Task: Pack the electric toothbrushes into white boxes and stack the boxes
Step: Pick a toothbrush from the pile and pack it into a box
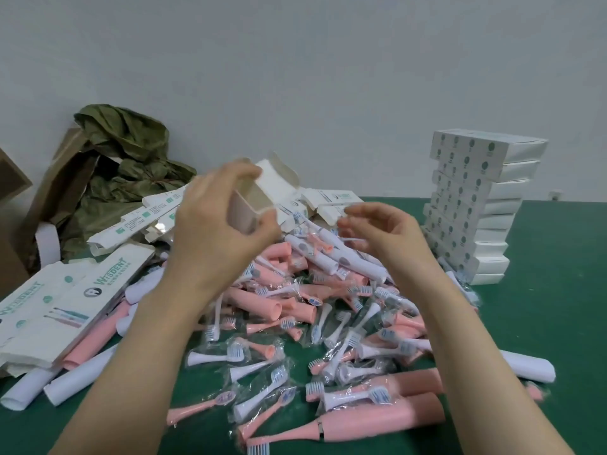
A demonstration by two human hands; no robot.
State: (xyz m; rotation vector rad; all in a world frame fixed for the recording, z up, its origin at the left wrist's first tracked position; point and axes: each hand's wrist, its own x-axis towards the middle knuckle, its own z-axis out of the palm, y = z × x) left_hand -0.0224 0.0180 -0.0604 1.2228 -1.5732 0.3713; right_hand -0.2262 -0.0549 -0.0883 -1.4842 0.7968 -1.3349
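My left hand (pixel 216 221) grips an open white box (pixel 262 192) above the pile, its open end facing me and its flaps standing up. My right hand (pixel 377 231) hovers just right of the box with fingers curled, pinching what looks like a thin white piece; it is too blurred to name. Below both hands lies a heap of pink toothbrush handles (pixel 377 418), white handles (pixel 322 254) and bagged brush heads (pixel 259 369) on the green table (pixel 542 323). A tall stack of shut white boxes (pixel 476 208) stands at the right.
Flat unfolded white boxes (pixel 65 307) lie at the left, more (pixel 138 221) behind the pile. A brown carton with crumpled green paper (pixel 121 165) sits at the back left against the grey wall. Bare green table shows at the right front.
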